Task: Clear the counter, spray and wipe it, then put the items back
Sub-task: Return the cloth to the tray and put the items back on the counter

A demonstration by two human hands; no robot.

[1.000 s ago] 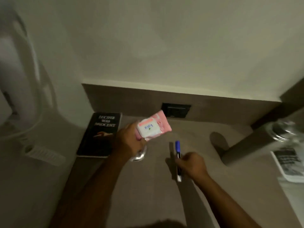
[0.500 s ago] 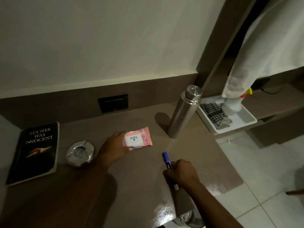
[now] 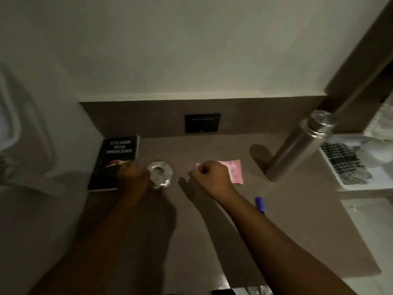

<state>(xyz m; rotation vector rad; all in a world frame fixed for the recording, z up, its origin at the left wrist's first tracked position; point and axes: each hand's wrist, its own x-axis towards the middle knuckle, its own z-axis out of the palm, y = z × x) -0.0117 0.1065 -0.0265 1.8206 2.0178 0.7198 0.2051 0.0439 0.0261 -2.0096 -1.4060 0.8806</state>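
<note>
A brown counter (image 3: 297,220) carries the items. My left hand (image 3: 134,177) is at the left rim of a glass ashtray (image 3: 161,175), fingers curled against it, and it overlaps the lower right corner of a black book (image 3: 119,154). My right hand (image 3: 210,179) has its fingers curled over the left end of a pink wipes pack (image 3: 235,171) that lies flat on the counter. A blue pen (image 3: 260,205) lies free, just right of my right forearm. A steel bottle (image 3: 297,145) stands at the back right.
A white tray (image 3: 382,179) holding a checkered cloth (image 3: 342,162) sits lower, right of the counter. A black socket plate (image 3: 202,123) is set in the back panel. A white fan guard (image 3: 12,116) stands at the far left. The counter's front edge gleams wet.
My left hand let go of the wipes pack and moved left to the ashtray. My right hand released the pen and moved up onto the wipes pack. The camera swung back left.
</note>
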